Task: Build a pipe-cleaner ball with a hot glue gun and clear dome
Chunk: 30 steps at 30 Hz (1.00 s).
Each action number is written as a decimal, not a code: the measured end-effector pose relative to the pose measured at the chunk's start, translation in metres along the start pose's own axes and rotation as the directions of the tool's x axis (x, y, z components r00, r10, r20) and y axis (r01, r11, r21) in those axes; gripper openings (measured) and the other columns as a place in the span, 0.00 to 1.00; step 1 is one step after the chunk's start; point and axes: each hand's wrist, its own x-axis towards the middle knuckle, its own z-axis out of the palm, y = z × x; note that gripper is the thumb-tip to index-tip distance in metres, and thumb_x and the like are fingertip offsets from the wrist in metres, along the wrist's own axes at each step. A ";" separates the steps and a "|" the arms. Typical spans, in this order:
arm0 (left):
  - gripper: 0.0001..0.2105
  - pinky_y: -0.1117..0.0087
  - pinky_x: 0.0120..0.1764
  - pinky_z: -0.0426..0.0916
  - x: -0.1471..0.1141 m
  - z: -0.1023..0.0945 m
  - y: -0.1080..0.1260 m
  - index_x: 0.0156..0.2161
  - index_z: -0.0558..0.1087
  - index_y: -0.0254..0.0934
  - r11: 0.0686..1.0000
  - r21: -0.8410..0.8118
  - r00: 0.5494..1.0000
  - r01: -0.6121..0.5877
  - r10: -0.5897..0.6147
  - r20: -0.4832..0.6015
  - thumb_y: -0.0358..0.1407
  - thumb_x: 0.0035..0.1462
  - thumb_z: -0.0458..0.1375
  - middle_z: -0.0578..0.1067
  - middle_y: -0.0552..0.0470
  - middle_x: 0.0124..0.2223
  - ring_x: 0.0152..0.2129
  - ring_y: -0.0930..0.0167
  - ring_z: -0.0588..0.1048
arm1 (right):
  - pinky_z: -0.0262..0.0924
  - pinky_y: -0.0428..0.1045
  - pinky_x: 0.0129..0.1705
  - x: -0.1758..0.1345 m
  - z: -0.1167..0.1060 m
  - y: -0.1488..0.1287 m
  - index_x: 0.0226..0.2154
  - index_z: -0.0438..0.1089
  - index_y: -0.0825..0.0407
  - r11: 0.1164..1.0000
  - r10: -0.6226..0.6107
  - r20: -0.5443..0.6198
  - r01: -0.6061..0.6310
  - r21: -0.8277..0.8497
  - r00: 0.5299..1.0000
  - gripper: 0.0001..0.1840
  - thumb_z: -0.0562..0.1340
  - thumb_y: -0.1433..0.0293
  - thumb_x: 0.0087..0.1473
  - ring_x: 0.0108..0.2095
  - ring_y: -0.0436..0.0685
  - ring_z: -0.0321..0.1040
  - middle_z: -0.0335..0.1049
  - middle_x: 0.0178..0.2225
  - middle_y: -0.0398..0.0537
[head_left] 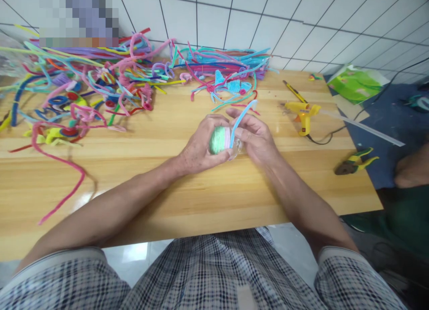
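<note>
My left hand [204, 144] is wrapped round a small rounded clear plastic container [237, 147] lying on its side. Bands of green pipe cleaner [218, 140] and pale pink pipe cleaner [227, 138] cover its left part, while the right end is bare and see-through. Between the thumb and fingers of my right hand [256, 136] is a light blue pipe cleaner [239, 120]. Its lower end meets the container beside the pink band, and its upper end sticks up past my fingers. Both hands are close together above the wooden table.
Heaps of coloured pipe cleaners [100, 82] lie along the tiled wall. To the right are a yellow glue gun [303, 113] with a cord, a glue stick [368, 127], a utility knife [295, 92], pliers [355, 162] and a green packet [358, 84]. Another person's arm [414, 167] shows at the right edge.
</note>
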 end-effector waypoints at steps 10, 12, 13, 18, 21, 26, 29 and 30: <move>0.25 0.39 0.64 0.71 0.002 -0.002 0.013 0.61 0.63 0.50 0.998 0.001 0.997 0.070 -0.070 0.042 0.54 0.67 0.64 0.75 0.44 0.61 0.63 0.52 0.74 | 0.75 0.62 0.62 -0.001 0.008 0.004 0.40 0.78 0.44 0.998 0.041 -0.029 -0.039 0.058 0.999 0.18 0.75 0.55 0.48 0.61 0.65 0.76 0.79 0.63 0.46; 0.25 0.38 0.65 0.71 0.002 -0.003 0.015 0.61 0.64 0.49 0.997 -0.002 0.996 0.080 -0.080 0.048 0.55 0.66 0.64 0.75 0.44 0.61 0.63 0.51 0.74 | 0.75 0.61 0.61 -0.001 0.008 0.002 0.43 0.79 0.44 0.997 0.058 -0.024 -0.057 0.059 0.998 0.20 0.75 0.56 0.48 0.60 0.64 0.77 0.80 0.61 0.46; 0.25 0.38 0.65 0.70 0.002 -0.002 0.015 0.60 0.64 0.49 0.996 -0.002 0.995 0.084 -0.083 0.052 0.56 0.66 0.64 0.75 0.44 0.61 0.64 0.51 0.74 | 0.75 0.61 0.61 -0.001 0.009 0.001 0.44 0.79 0.44 0.996 0.069 -0.026 -0.067 0.056 0.997 0.21 0.75 0.56 0.47 0.59 0.64 0.78 0.81 0.60 0.47; 0.27 0.38 0.64 0.71 0.000 0.000 0.012 0.61 0.66 0.48 0.998 0.037 0.997 0.059 -0.061 0.046 0.55 0.64 0.66 0.77 0.43 0.61 0.63 0.50 0.75 | 0.75 0.62 0.62 -0.001 0.010 -0.002 0.43 0.80 0.44 0.995 0.096 -0.036 -0.095 0.042 0.995 0.21 0.74 0.57 0.46 0.60 0.66 0.77 0.81 0.59 0.47; 0.27 0.39 0.64 0.71 -0.002 0.002 0.008 0.62 0.65 0.48 0.998 0.057 1.000 -0.013 0.011 0.023 0.51 0.64 0.67 0.77 0.43 0.61 0.63 0.51 0.76 | 0.75 0.62 0.63 -0.001 0.010 -0.001 0.42 0.78 0.45 0.992 0.112 -0.032 -0.109 0.064 0.993 0.20 0.74 0.58 0.45 0.61 0.66 0.77 0.80 0.61 0.47; 0.33 0.41 0.66 0.70 -0.006 0.003 0.003 0.66 0.63 0.48 0.993 0.085 0.996 -0.081 0.077 0.050 0.47 0.61 0.70 0.75 0.42 0.63 0.65 0.51 0.74 | 0.77 0.60 0.58 0.000 0.010 -0.001 0.39 0.76 0.45 0.986 0.137 -0.029 -0.133 0.104 0.990 0.17 0.73 0.61 0.44 0.56 0.64 0.79 0.81 0.58 0.47; 0.35 0.41 0.67 0.70 -0.007 0.004 0.001 0.68 0.61 0.51 0.989 0.106 0.994 -0.107 0.104 0.036 0.48 0.61 0.70 0.71 0.41 0.66 0.66 0.51 0.72 | 0.77 0.58 0.52 -0.001 0.011 -0.004 0.36 0.75 0.46 0.981 0.150 -0.027 -0.145 0.128 0.988 0.15 0.72 0.63 0.44 0.48 0.61 0.80 0.83 0.52 0.46; 0.35 0.41 0.67 0.69 -0.007 0.005 0.001 0.69 0.60 0.52 0.987 0.111 0.993 -0.118 0.116 0.028 0.49 0.61 0.69 0.70 0.41 0.66 0.67 0.51 0.72 | 0.76 0.57 0.50 -0.001 0.011 -0.005 0.36 0.74 0.46 0.979 0.157 -0.021 -0.152 0.135 0.987 0.14 0.71 0.63 0.44 0.46 0.60 0.80 0.83 0.49 0.46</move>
